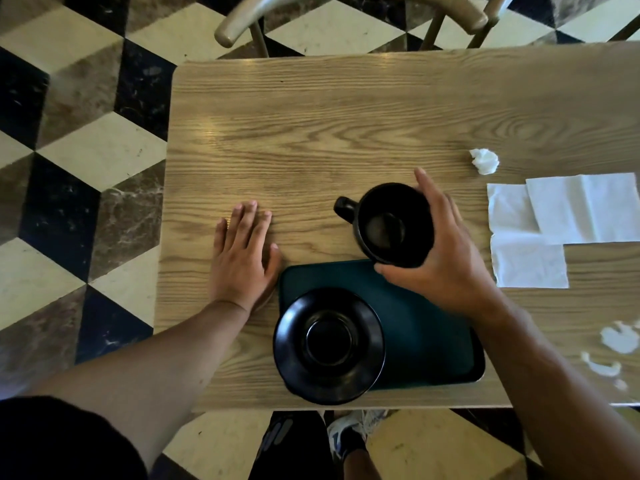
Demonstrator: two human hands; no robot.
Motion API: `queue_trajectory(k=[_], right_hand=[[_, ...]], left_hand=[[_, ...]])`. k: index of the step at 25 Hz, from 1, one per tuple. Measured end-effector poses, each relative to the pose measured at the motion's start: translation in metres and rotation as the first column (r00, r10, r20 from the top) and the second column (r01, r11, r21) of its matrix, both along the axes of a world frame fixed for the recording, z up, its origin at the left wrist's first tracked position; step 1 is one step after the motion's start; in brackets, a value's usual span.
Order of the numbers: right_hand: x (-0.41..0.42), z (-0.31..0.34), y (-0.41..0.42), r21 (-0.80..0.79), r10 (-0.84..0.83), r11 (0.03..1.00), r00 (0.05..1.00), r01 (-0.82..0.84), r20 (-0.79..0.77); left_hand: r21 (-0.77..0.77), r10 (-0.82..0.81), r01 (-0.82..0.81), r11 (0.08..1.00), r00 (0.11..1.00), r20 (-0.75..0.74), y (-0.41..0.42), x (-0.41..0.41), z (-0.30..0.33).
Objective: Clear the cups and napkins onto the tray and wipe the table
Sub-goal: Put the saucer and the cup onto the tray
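My right hand (446, 258) grips a black cup (391, 223) by its rim, held above the far edge of the dark green tray (426, 327); the cup's handle points left. A black saucer (329, 344) lies on the tray's left part and overhangs its near edge. My left hand (242, 258) rests flat on the wooden table (311, 133), fingers spread, just left of the tray. Two flat white napkins (554, 230) overlap at the right. A crumpled napkin (485, 161) lies behind them. Torn white scraps (613, 344) sit near the right front edge.
A wooden chair (346, 15) stands at the table's far side. The floor (86, 150) has a black, cream and brown cube pattern. My shoe (349, 431) shows under the table's near edge.
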State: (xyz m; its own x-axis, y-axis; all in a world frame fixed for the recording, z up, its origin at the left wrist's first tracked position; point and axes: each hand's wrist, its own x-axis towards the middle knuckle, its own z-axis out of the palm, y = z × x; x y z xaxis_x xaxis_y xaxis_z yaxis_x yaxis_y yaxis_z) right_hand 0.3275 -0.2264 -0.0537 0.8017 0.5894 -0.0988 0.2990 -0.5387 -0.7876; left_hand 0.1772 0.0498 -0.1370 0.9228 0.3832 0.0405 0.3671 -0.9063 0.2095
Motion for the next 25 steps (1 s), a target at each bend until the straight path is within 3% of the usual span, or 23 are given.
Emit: queue_trajectory(k=[6, 25], right_hand=[[-0.065, 0.0, -0.044, 0.041, -0.136, 0.99, 0.99, 0.135, 0.035], [-0.089, -0.009, -0.034, 0.022, -0.133, 0.991, 0.991, 0.133, 0.007]], left_hand=[[0.005, -0.002, 0.001, 1.0, 1.0, 0.013, 0.0, 0.0, -0.001], [-0.006, 0.001, -0.001, 1.0, 1.0, 0.005, 0.0, 0.0, 0.002]])
